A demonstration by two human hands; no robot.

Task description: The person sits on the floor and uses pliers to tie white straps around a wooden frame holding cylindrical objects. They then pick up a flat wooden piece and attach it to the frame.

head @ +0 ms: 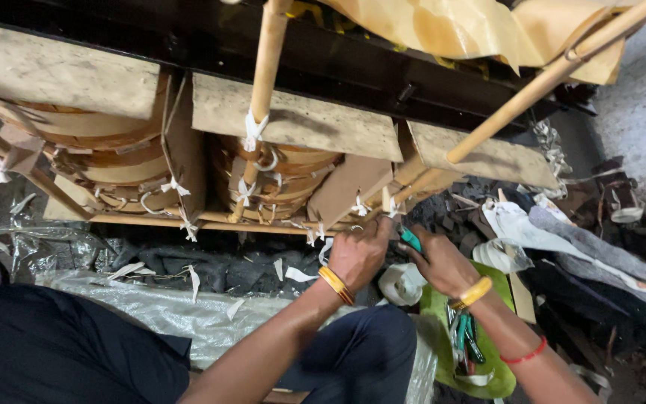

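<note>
**Hands close together at a tie on the wound coils**

At the left, the round paper-wrapped coils sit under flat boards, bound with white tape ties; nothing is being touched there. Toward the middle, the left hand is curled, its fingertips pinching at a white tie on the thin wooden strip that runs below the coils. Just beside it, the right hand is closed around a tool with a green handle, its tip aimed at the same spot.

The risk, as I judge it: the tool's tip works very near the left fingertips, so a slip could nick them, or cut into the paper wrap instead of the tie.

The tool's working end is hidden behind the hands, so its kind is unclear. More tools lie on a green cloth, partly covered by the right wrist. The dark clutter at the right is hard to make out.
</note>
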